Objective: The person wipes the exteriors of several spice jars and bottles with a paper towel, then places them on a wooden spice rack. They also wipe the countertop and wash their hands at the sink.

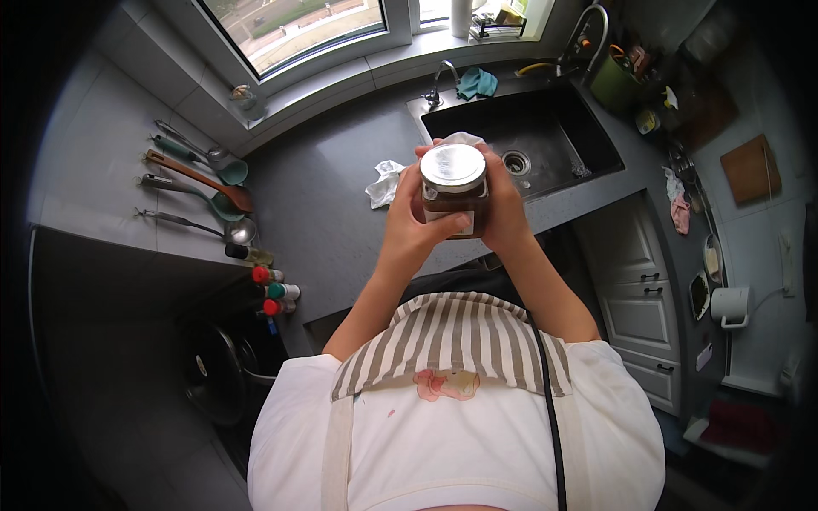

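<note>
Both hands hold a glass jar [450,202] upright in front of me, above the counter's front edge. Its lid [453,166] is silver and shiny, and the contents look dark brown. A pale label bearing writing is on the near side. My left hand [412,217] wraps the jar's left side, its thumb across the label. My right hand [505,201] grips the other side. White tissue or cloth [464,138] shows behind the jar by my fingers; whether I hold it, I cannot tell. Crumpled white tissue [385,185] lies on the counter, left of my left hand.
A dark sink [549,140] lies beyond my right hand, with a faucet [441,83] and teal cloth [477,83] behind it. Utensils, including a wooden spatula [198,179], hang on the left wall. Several spice bottles [284,292] stand below them. A green bin [615,80] stands right of the sink.
</note>
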`<state>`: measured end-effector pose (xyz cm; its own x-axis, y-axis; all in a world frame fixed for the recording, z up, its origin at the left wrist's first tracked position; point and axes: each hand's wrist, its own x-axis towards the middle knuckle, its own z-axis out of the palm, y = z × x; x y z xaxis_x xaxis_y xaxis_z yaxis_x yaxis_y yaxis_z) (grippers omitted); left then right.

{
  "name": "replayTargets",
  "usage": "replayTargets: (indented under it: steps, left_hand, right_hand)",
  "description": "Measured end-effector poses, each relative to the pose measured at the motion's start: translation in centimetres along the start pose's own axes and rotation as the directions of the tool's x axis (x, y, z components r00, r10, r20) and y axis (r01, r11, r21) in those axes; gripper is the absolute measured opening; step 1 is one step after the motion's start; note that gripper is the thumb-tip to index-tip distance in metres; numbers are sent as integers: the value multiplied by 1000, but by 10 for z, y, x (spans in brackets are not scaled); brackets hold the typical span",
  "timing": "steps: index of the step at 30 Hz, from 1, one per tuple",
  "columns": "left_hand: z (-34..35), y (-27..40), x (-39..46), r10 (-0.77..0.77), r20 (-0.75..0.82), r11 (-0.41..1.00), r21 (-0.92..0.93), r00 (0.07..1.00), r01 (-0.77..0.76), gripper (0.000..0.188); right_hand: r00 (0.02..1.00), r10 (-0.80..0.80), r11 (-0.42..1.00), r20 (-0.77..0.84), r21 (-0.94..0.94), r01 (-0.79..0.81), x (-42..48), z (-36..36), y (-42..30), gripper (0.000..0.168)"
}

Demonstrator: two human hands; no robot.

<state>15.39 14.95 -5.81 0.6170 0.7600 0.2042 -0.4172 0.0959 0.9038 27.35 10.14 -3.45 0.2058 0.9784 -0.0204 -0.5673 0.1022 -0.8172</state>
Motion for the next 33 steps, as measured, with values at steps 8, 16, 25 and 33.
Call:
replayTargets:
  steps: [8, 16, 25, 33]
  left_hand:
    - [-32, 10, -4, 196, -101, 906, 398, 975, -141, 67]
    - [-56, 28, -13, 236, -267, 928, 346, 934, -135, 69]
    - [-79, 49, -14, 327, -509, 941, 257, 796, -223, 64]
    - [-76, 60, -51, 468, -505, 843, 501, 725, -195, 95]
  right_hand:
    - [992, -96, 990, -76, 97, 103, 15, 13, 25, 46]
    - [960, -271, 903, 75, -327, 280, 29, 40, 59, 45]
    - [617, -633, 304, 468, -582, 754, 34, 76, 98, 49]
    - [841, -202, 911, 503, -219, 350, 33, 100, 90, 56]
